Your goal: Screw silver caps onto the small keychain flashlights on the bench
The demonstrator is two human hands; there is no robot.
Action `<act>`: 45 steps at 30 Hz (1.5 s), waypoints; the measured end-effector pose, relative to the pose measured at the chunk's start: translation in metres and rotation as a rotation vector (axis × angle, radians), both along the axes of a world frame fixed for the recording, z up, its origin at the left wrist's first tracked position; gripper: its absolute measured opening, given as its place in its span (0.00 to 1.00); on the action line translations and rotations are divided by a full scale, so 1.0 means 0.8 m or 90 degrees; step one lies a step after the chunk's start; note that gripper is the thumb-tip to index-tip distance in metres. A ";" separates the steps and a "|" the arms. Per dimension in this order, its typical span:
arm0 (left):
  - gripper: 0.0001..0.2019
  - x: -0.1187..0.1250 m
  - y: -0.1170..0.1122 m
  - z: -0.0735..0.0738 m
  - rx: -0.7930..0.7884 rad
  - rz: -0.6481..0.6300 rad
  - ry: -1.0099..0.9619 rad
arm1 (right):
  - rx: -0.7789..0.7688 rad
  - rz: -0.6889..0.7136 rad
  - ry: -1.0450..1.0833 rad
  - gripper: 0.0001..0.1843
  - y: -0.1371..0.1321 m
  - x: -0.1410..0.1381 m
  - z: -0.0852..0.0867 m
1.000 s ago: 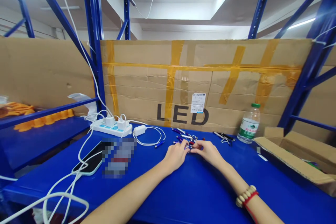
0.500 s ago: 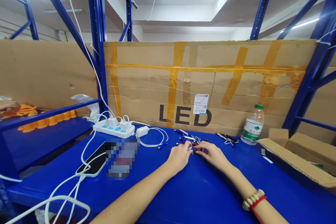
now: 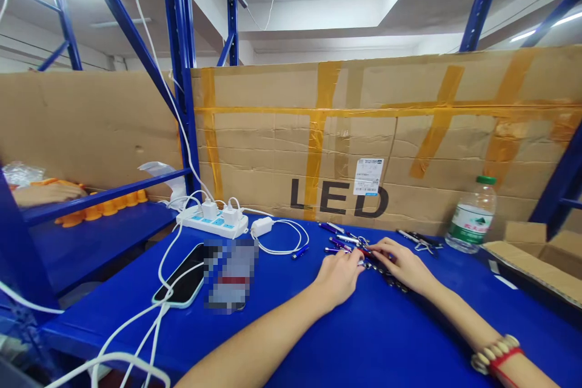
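My left hand [image 3: 339, 277] rests low over the blue tabletop with its thumb and fingers pinched together at the near edge of a small heap of pens [image 3: 339, 240]. What it pinches is too small to name. Close to its right, my right hand [image 3: 404, 264] has its fingertips closed at the heap, beside something red; its hold is hidden too. A dark, beaded-looking strand [image 3: 391, 279] lies below the right hand and runs toward the left fingertips. One blue pen [image 3: 300, 252] lies apart on the left.
Black and silver pens [image 3: 421, 240] and a water bottle [image 3: 471, 215] stand toward the right, near an open cardboard box [image 3: 536, 260]. Leftward are a power strip [image 3: 213, 222], a coiled white cable [image 3: 284, 239] and a phone [image 3: 184, 276]. A cardboard panel [image 3: 264, 151] closes the back.
The view has swung so that everything sits further right in the picture. The dark strand now shows below my right hand. Both hands remain at the pens.
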State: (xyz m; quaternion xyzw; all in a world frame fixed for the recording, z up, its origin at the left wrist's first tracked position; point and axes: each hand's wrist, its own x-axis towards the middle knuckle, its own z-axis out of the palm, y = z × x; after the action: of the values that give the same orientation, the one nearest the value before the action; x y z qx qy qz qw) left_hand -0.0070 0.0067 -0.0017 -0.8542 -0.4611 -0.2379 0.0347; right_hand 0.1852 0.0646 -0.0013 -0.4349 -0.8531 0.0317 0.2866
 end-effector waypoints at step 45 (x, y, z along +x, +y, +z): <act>0.12 0.006 0.006 -0.011 0.115 -0.196 0.063 | -0.114 0.089 0.036 0.14 0.003 -0.009 -0.012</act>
State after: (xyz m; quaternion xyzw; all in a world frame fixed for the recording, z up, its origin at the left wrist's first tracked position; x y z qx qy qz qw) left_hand -0.0019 0.0116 -0.0101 -0.9189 -0.2992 -0.2382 0.0968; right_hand 0.1779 0.0669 -0.0109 -0.3970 -0.8668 0.1396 0.2676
